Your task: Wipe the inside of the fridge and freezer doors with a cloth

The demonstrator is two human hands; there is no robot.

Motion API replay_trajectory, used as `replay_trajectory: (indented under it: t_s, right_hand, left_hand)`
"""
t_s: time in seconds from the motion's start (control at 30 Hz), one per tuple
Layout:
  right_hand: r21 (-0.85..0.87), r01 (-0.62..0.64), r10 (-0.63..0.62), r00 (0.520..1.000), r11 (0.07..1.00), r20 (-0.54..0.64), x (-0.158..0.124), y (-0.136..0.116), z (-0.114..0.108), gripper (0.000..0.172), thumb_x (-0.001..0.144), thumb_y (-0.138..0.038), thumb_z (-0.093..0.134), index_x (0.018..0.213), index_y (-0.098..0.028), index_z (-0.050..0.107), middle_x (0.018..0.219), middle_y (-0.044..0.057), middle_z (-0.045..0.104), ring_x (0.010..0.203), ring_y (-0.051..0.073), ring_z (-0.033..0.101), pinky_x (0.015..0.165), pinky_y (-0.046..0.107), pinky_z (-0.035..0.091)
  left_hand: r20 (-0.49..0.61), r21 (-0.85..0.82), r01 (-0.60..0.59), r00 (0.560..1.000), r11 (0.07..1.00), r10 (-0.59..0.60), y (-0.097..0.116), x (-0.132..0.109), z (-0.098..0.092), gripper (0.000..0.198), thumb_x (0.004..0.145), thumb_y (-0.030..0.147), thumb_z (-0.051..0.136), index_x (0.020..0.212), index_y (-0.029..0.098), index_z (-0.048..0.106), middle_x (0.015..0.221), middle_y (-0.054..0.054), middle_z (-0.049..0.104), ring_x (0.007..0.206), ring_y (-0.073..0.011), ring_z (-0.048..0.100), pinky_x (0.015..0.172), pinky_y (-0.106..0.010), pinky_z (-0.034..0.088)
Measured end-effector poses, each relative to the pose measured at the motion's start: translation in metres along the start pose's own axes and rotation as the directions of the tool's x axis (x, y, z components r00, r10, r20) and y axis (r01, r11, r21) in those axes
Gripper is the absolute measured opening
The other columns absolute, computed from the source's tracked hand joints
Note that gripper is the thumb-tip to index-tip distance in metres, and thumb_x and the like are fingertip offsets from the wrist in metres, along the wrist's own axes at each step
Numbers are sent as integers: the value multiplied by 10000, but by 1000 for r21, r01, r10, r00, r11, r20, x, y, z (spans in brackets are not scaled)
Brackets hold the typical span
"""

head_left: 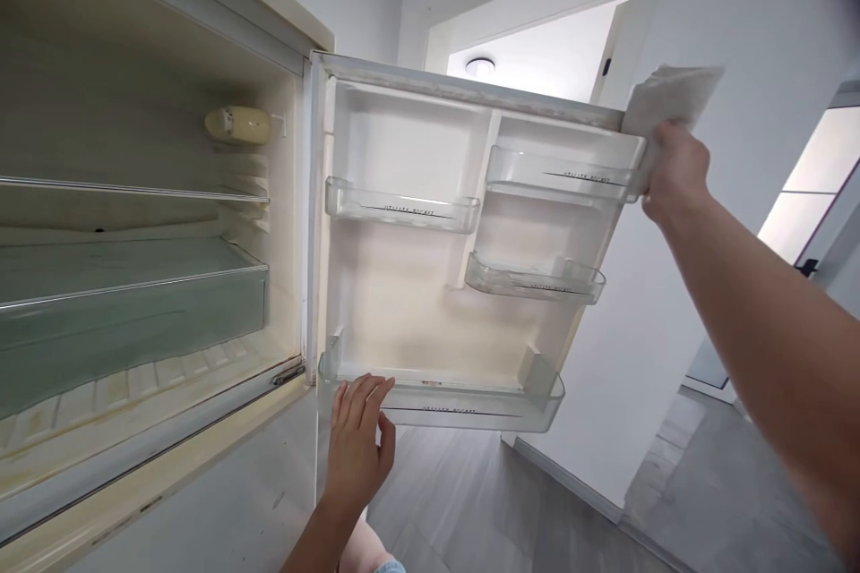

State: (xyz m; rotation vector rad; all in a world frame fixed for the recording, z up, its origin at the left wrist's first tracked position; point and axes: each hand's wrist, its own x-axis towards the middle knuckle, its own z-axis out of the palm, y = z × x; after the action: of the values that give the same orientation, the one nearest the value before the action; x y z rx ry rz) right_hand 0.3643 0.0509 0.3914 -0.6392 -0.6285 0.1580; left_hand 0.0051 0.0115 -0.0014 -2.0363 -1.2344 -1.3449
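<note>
On the left stands the fridge (235,457), its door (396,286) swung wide, with the work in hand at the door's free upper corner. Below the upper shelf edge inside, a greenish drawer (134,331) sits in place; yellowish stains mark the fridge floor around it. Along the door's lower edge runs the long bottom bin (497,412); two bins hang toward the free edge and one toward the hinge edge, all fitted.

At the free upper corner, the right hand (678,161) closes on a pale wipe (672,97), cloth or paper, held against the door's outer edge; blur hides the exact finger placement. Near the bottom bin's hinge-side corner, the left hand (359,430) has its fingers lightly bent and side by side, the thumb apart, pinching nothing; whether it touches the bin, I cannot tell.

This looks like a wiping job part way through. The door's inner panel seems fairly clean in its upper part, while grey marks line the top edge, and the hinge-side gasket and fridge floor look left to do.
</note>
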Motion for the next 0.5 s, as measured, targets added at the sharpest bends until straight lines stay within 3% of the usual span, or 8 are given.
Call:
replay_trajectory:
  t_s: [0.1,0.33,0.5]
  right_hand:
    - [99,-4,-8,992,995,125,-4,12,-10,171,691,-143,529,666,-53,672,1168,179,665,1100,180,629,622,150,432]
    - [264,-60,50,998,963,46,-42,46,-44,249,767,-113,454,765,-47,694,1176,194,665,986,177,688,673,220,504]
    - [234,-44,57,997,971,-51,-73,79,-77,215,817,-157,494,807,-88,697,1058,138,709,857,136,701,737,239,546]
  left_hand:
    - [-4,-33,2,1000,999,-3,2,3,0,459,800,56,470,1221,235,496,1131,-10,683,1156,-166,559,1136,-389,259]
    - [-17,-106,70,997,992,-72,8,3,-1,423,807,65,470,1189,241,512,1126,-21,663,1138,-163,554,1139,-378,242]
    - [-13,-122,61,998,991,-63,7,3,0,425,804,60,473,1190,234,513,1125,-21,659,1154,-156,543,1157,-367,219]
